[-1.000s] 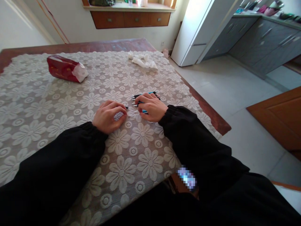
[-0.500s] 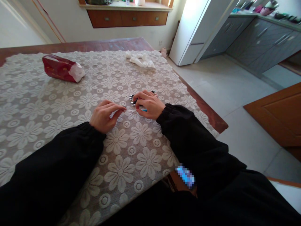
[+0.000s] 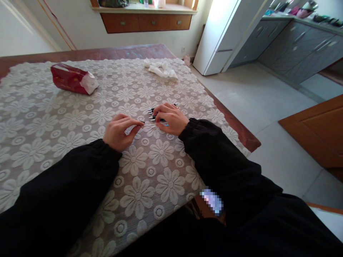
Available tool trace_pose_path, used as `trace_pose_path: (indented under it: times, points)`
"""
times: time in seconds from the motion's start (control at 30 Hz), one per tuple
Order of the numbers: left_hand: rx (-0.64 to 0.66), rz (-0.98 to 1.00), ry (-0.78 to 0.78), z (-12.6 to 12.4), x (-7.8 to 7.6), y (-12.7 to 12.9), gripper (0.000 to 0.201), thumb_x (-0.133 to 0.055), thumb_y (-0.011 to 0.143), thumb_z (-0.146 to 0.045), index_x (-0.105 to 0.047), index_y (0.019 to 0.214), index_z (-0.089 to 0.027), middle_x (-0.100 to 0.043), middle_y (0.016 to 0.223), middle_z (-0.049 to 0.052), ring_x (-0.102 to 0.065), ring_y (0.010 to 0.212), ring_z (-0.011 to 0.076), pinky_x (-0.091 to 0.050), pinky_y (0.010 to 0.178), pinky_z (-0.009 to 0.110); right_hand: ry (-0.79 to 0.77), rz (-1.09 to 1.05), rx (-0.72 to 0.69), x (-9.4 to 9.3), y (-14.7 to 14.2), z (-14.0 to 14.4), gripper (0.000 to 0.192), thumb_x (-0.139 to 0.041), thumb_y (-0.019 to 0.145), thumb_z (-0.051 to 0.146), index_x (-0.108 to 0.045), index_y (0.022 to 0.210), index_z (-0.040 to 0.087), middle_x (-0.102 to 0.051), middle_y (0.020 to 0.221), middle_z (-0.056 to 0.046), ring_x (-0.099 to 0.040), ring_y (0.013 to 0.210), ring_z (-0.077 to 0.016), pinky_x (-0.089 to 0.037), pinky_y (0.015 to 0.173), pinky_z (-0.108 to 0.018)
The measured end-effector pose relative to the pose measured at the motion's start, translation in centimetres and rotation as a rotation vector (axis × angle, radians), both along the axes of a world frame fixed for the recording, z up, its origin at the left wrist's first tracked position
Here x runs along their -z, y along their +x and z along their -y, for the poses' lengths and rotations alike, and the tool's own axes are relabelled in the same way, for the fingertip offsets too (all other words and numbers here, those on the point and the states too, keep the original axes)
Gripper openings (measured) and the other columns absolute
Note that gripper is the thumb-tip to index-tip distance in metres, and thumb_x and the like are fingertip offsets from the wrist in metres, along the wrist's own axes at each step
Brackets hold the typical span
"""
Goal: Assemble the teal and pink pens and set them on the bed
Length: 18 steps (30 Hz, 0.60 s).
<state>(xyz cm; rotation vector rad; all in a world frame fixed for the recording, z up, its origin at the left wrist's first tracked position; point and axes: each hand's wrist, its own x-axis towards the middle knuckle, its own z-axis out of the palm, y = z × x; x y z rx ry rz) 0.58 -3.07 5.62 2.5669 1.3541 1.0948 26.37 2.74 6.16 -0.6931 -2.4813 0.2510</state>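
Here, near to far:
Sleeves: two black sleeves (image 3: 66, 185) fill the lower part of the frame, reaching up toward the centre.
Cloth: a white lace tablecloth with a flower pattern (image 3: 40, 125) covers the brown wooden table (image 3: 230, 123), whose bare edge shows at the right and along the top.
Left hand: the left hand (image 3: 119, 131) sits just left of centre, low over the cloth; its fingers (image 3: 135, 123) are pinched narrow on the left end of a thin clear pen refill (image 3: 150, 124).
Refill: it runs level between the two hands at frame centre, just above the cloth.
Right hand: the right hand (image 3: 171, 119) is just right of centre; its fingers are curled, holding the refill's other end against a blue-ended pen, mostly hidden under the hand.
Pens: a small bundle of dark pens with silver tips (image 3: 154, 112) lies on the cloth, touching the right hand's far side, tips pointing left.
Tissue pack: a red soft tissue pack (image 3: 68, 78) lies at upper left, well apart from the hands.
Crumpled tissue: white crumpled tissue (image 3: 160, 69) lies at upper centre, near the table's far edge.
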Motion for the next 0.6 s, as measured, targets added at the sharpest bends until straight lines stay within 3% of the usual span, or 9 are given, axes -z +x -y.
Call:
trace_pose_path:
  times: [0.37, 0.6]
  points:
    - [-0.022, -0.020, -0.030, -0.08, 0.15, -0.16, 0.020, -0.063, 0.099, -0.037, -0.080, 0.100, -0.027, -0.079, 0.090, 0.002, -0.069, 0.090, 0.0216, -0.057, 0.087, 0.036, 0.030, 0.018, -0.031, 0.48, -0.45, 0.15, 0.009, -0.058, 0.097, 0.021, -0.066, 0.093, 0.020, -0.069, 0.110, -0.009, -0.055, 0.104, -0.0226, -0.041, 0.092, -0.038]
    - [-0.020, -0.096, 0.038, -0.09, 0.45, -0.29, 0.019, -0.064, 0.098, -0.039, -0.080, 0.100, -0.030, -0.079, 0.086, 0.002, -0.069, 0.087, 0.0233, -0.056, 0.082, 0.038, 0.086, 0.066, -0.056, 0.13, -0.78, 0.68, 0.015, -0.053, 0.101, 0.025, -0.066, 0.095, 0.020, -0.070, 0.109, -0.010, -0.056, 0.102, -0.0235, -0.042, 0.092, -0.039]
